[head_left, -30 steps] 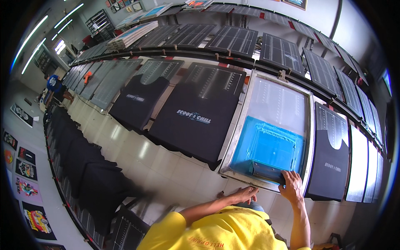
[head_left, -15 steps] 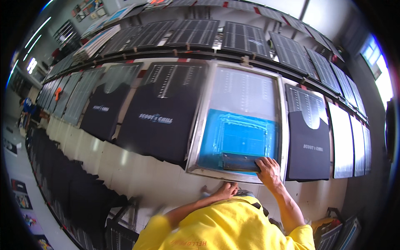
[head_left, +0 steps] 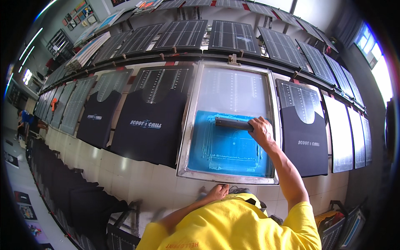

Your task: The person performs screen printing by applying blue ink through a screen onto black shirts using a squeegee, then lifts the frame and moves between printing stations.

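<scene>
Dark cloth [head_left: 68, 183] is draped along a row at the lower left of the view; inward from it, a small printed black shirt [head_left: 96, 118] and a larger one [head_left: 146, 125] lie flat on boards. At lower centre, the left hand [head_left: 218, 192] is just below the near rail of the metal-framed screen [head_left: 227, 179]; its fingers are curled, and whether its grip holds anything cannot be told from here. The squeegee [head_left: 232, 123] lies crosswise over the screen's blue area, at the centre of the view. Handling: the body appears stiff and fairly light; wet ink would make the blade edge slippery, and the stretched mesh should be treated as fragile. Take hold along the upper bar, clear of the blade. The right hand [head_left: 261, 130], right of centre, has its grip clamped on the squeegee's right end. Further right lie another black shirt [head_left: 306, 143] and bright bare boards [head_left: 342, 135].
</scene>
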Motion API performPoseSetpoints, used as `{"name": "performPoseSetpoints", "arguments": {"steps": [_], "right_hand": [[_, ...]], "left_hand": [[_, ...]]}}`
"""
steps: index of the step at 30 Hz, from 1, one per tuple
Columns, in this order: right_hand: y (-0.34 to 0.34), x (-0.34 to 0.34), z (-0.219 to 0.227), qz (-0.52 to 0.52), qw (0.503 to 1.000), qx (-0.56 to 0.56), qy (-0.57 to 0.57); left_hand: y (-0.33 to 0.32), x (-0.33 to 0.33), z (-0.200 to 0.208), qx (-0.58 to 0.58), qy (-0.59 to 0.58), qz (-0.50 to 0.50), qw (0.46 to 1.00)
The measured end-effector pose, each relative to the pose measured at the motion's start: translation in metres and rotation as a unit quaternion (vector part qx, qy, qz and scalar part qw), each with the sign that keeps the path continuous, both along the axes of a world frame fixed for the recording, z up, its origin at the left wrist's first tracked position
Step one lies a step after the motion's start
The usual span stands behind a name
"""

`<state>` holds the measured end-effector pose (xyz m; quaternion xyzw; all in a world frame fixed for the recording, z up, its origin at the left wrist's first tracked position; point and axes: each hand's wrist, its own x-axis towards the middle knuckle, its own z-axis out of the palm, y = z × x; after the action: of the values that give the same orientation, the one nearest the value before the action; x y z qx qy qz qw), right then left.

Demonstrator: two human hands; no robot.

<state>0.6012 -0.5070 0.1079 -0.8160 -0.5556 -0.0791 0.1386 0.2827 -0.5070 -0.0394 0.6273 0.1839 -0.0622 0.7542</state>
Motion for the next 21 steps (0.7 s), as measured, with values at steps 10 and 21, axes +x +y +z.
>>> {"name": "performPoseSetpoints", "arguments": {"steps": [10, 21], "right_hand": [[-0.007, -0.017, -0.006, 0.05, 0.998, -0.019, 0.022], [-0.069, -0.059, 0.017, 0.082, 0.994, -0.021, 0.063]], "left_hand": [[0.003, -0.001, 0.009, 0.004, -0.021, 0.0, 1.0], [0.008, 0.0, 0.011, 0.022, -0.004, -0.035, 0.999]]}}
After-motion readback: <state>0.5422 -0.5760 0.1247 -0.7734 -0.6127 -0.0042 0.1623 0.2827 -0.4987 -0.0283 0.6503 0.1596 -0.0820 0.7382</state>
